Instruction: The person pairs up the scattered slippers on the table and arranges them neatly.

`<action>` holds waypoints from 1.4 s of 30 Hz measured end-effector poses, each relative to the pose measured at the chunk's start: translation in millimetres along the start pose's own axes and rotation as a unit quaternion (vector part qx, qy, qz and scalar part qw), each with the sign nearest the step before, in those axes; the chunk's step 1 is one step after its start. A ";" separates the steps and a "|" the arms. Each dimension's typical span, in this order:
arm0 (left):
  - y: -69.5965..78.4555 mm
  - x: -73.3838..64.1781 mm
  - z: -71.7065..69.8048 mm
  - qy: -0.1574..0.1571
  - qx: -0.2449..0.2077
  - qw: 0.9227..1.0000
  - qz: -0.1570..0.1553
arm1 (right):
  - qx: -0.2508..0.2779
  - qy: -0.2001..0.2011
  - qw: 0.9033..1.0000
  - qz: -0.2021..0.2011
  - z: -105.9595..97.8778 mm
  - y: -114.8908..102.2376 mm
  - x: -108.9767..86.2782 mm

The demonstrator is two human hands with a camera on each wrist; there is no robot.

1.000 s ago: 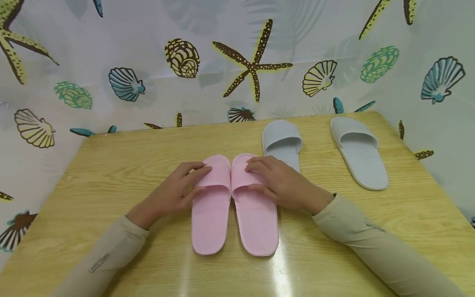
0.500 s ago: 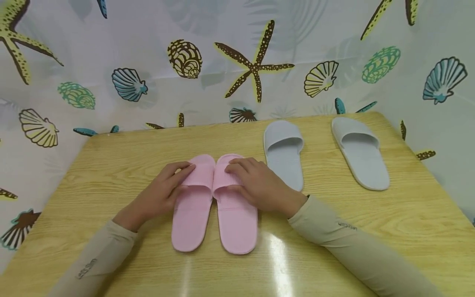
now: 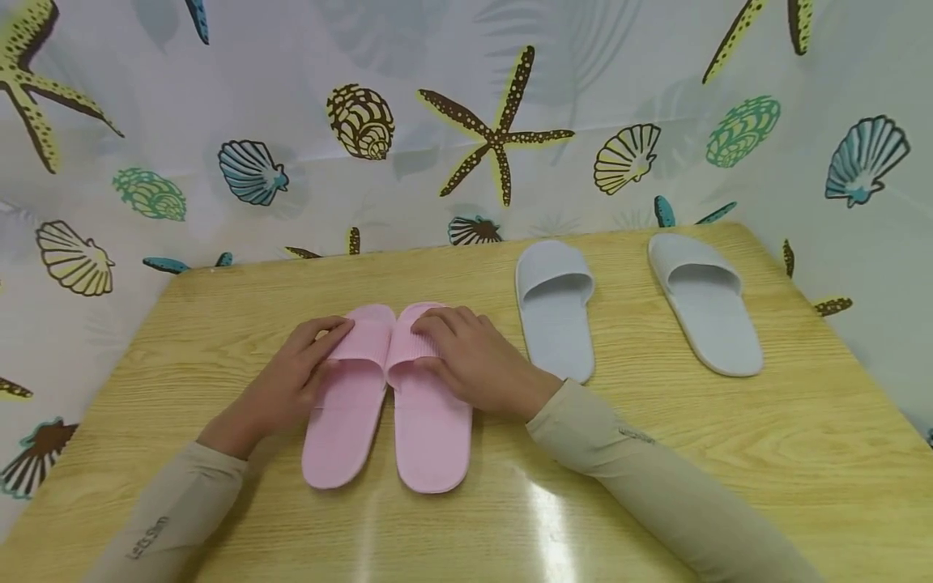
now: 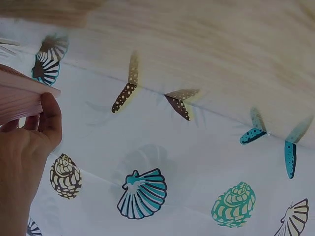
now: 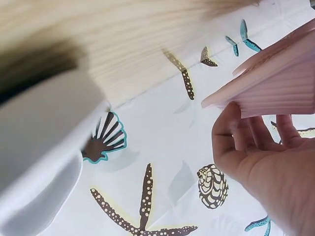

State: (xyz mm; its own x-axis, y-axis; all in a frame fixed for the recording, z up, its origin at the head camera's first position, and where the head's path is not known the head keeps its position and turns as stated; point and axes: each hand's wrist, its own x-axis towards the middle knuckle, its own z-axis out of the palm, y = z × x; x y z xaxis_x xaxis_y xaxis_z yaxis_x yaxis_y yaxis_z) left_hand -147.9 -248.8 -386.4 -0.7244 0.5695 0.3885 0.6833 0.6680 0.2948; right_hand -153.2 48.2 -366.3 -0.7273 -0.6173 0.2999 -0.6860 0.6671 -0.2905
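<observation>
On a wooden table [image 3: 219, 324], the left hand [image 3: 287, 376] grasps the left pink slipper [image 3: 338, 441] by the outer side of its strap, while the right hand [image 3: 474, 364] grasps the right pink slipper [image 3: 433, 441] likewise (thumbs at the strap openings). The pink pair meets at the straps, heels apart, toes toward the shell-printed cloth [image 3: 306, 73]; one pale grey slipper [image 3: 563, 332] lies to the right, a second grey slipper [image 3: 717, 328] farther right

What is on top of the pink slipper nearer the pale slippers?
The right hand grips that pink slipper over its ribbed strap. Part of the strap and the footbed show; what the hand covers cannot be seen.
</observation>
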 end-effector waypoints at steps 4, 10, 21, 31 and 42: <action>-4.1 -0.9 -2.7 0.006 -0.003 1.000 0.004 | -0.001 -0.006 1.000 0.006 2.8 -2.0 7.0; -7.4 0.2 -7.9 0.001 0.007 1.000 -0.017 | -0.028 0.000 1.000 0.000 6.5 -3.4 17.8; -23.9 7.0 -9.3 -0.035 -0.003 0.997 -0.066 | -0.047 -0.017 0.999 0.002 14.0 1.7 38.7; -36.8 19.9 -8.7 -0.022 -0.011 0.998 -0.061 | -0.025 -0.020 0.999 0.018 18.1 10.5 55.8; -53.8 32.4 -5.0 -0.006 -0.023 0.998 -0.057 | 0.027 -0.048 0.998 0.038 23.5 19.2 74.4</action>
State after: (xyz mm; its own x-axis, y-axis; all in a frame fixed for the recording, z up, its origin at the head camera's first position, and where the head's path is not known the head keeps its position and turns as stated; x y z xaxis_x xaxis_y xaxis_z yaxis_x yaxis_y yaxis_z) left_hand -207.6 -268.7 -385.3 -0.7983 0.4972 0.3399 0.5999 0.7066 0.3754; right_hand -221.0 5.3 -370.9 -0.7746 -0.6039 0.1881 -0.6266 0.6922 -0.3580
